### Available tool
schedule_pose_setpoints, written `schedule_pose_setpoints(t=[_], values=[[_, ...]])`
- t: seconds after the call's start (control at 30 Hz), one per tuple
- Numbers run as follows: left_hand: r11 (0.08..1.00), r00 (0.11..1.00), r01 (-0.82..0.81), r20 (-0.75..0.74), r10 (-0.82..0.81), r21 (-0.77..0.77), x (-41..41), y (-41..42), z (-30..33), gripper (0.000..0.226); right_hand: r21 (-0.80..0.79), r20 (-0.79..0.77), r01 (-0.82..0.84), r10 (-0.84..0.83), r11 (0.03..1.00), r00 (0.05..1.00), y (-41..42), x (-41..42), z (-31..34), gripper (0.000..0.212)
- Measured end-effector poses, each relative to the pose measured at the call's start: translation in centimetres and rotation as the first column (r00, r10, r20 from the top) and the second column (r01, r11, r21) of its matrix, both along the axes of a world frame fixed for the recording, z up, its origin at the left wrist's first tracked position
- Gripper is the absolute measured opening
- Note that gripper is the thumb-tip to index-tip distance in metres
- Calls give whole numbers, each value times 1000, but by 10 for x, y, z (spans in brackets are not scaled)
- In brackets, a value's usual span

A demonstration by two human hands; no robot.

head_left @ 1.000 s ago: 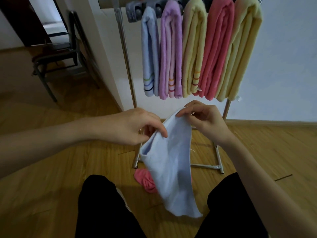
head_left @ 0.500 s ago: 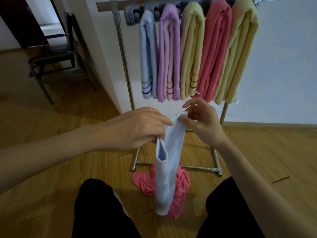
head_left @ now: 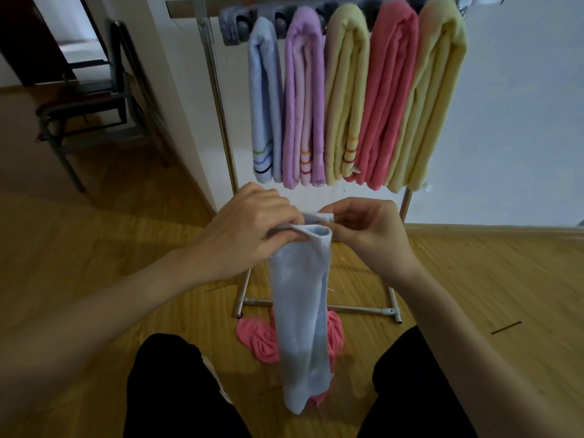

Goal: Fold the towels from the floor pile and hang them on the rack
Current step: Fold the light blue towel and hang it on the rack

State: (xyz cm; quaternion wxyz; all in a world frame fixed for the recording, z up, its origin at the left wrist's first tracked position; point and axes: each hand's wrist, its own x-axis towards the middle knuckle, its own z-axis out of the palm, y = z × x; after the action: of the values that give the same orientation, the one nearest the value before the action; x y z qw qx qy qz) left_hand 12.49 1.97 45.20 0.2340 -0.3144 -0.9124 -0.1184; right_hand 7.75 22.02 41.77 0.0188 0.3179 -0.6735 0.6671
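Left hand [head_left: 252,229], pale blue towel [head_left: 301,314] hiding pink towel [head_left: 256,338]

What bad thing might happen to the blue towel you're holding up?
Both hands, left hand and right hand, only pinch the top edge of the light blue towel, so the fold might slip open. Its bottom end hangs low over the pink towel on the floor and may drag on it. The rack already looks crowded with five towels, so squeezing it in could be awkward.

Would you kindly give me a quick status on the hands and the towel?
Left hand and right hand both pinch the light blue towel at its top edge. It hangs folded lengthwise. Pink towel lies on floor. Nothing blocking the rack.
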Motion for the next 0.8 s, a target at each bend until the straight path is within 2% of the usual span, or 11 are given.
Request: schedule_pose_setpoints(t=[0.13, 0.3, 0.5, 0.67, 0.8], values=[[997, 999, -26, -26, 28, 74, 0, 4, -5, 36, -62, 91, -40, 46, 997, 995, 1, 1, 1, 11], [990, 992, -55, -106, 69, 131, -1, 10, -8, 27, -105, 161, -90, 107, 990, 981, 3, 4, -1, 9], [972, 985, -122, -95, 143, 202, -3, 15, -10, 26, -117, 217, -105, 128, 988, 968, 5, 3, 1, 11], [954, 979, -145, -103, 178, 263, -8, 17, -10, 24, -147, 257, -141, 176, 979, 950, 8, -3, 1, 26], [951, 977, -143, -115, 180, 276, -15, 16, -6, 25, -194, 259, -73, 122, 978, 958, 1, -2, 1, 27]])
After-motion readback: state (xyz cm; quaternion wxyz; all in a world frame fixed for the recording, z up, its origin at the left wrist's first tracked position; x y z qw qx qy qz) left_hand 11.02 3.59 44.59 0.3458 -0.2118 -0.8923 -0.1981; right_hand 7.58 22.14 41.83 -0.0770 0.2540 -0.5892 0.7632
